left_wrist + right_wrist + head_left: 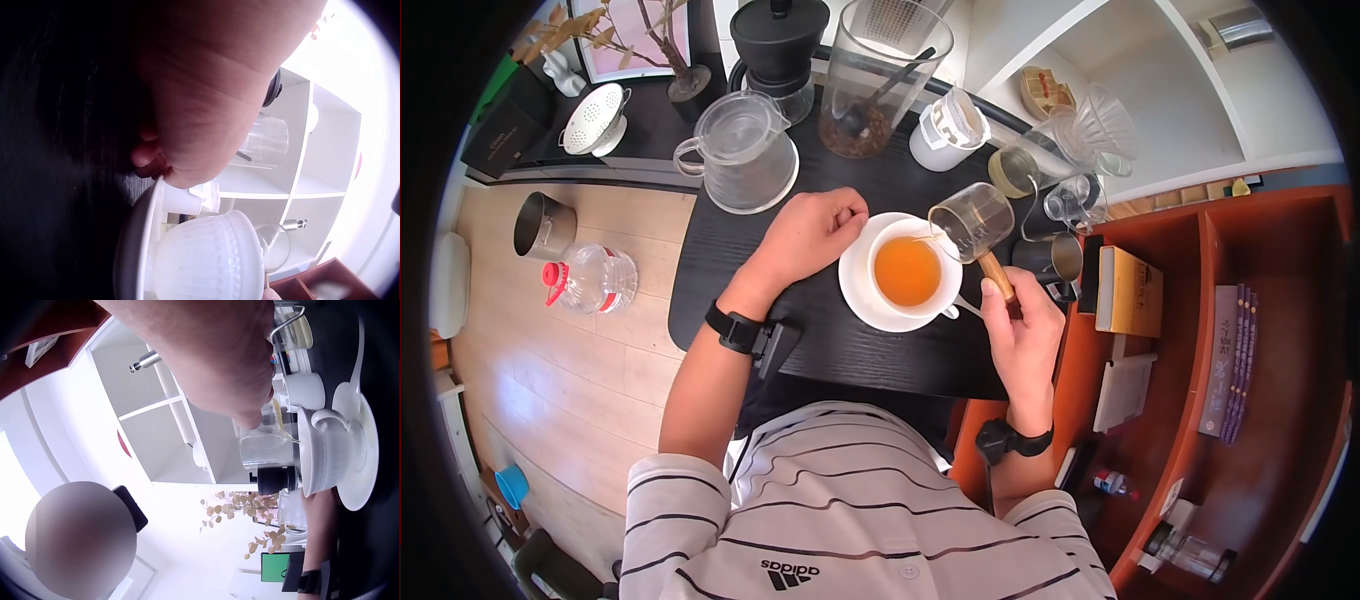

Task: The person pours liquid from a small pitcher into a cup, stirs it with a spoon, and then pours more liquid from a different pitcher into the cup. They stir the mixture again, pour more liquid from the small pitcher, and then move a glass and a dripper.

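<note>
In the head view a white cup (953, 284) holding amber liquid (907, 271) stands on a white saucer (855, 290). My right hand (1024, 325) grips the wooden handle (996, 275) of a small glass pitcher (975, 220), tilted over the cup's rim. A thin stream (285, 430) runs from it towards the cup in the right wrist view. My left hand (812, 236) has its fingers curled in at the saucer's left edge; in the left wrist view its fingertips (150, 164) are at the saucer's rim, partly in shadow. A spoon (969, 306) lies by the cup handle.
Behind the saucer on the black table (870, 360) stand a lidded glass server (747, 155), a black grinder (780, 45), a tall glass vessel (870, 90) and a white cup with a drip bag (948, 130). Several glass items and a metal pitcher (1064, 256) are at right, beside a red-brown shelf (1180, 300).
</note>
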### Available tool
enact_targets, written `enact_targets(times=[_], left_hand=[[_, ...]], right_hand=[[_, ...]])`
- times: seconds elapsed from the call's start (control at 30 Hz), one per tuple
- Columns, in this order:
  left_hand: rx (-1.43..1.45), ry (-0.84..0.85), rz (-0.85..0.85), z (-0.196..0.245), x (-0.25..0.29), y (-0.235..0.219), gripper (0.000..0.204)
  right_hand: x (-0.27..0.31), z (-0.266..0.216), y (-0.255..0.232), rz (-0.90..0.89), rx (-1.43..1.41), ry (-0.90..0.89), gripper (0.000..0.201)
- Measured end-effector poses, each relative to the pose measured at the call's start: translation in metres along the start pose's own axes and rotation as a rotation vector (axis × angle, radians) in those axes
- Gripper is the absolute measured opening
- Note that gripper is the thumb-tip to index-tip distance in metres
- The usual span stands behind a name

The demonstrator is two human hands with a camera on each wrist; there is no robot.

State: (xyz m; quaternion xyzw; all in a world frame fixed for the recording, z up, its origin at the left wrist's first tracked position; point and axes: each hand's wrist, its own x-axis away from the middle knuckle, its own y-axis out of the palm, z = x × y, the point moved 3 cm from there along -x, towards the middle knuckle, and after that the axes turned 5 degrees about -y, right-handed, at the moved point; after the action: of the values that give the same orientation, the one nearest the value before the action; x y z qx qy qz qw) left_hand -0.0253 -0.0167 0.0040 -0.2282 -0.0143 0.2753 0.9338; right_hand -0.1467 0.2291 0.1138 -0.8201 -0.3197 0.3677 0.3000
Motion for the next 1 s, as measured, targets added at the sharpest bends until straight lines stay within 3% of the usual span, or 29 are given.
enact_targets(times=[0.3, 0.6, 0.8, 1.0], left_hand=[[-0.009, -0.009, -0.003, -0.001, 0.000, 0.001, 0.009], [0.001, -0.020, -0.006, 0.000, 0.000, 0.001, 0.010], [-0.003, -0.034, -0.014, 0.001, 0.000, 0.000, 0.011], [-0.004, -0.041, -0.020, 0.000, 0.001, 0.000, 0.011]], right_hand=[[0.024, 0.007, -0.012, -0.019, 0.075, 0.000, 0.015], [0.030, -0.004, -0.012, -0.026, 0.148, -0.222, 0.023], [0.030, -0.009, -0.019, 0.077, 0.121, -0.273, 0.026], [0.034, 0.000, -0.010, 0.028, 0.107, -0.269, 0.025]])
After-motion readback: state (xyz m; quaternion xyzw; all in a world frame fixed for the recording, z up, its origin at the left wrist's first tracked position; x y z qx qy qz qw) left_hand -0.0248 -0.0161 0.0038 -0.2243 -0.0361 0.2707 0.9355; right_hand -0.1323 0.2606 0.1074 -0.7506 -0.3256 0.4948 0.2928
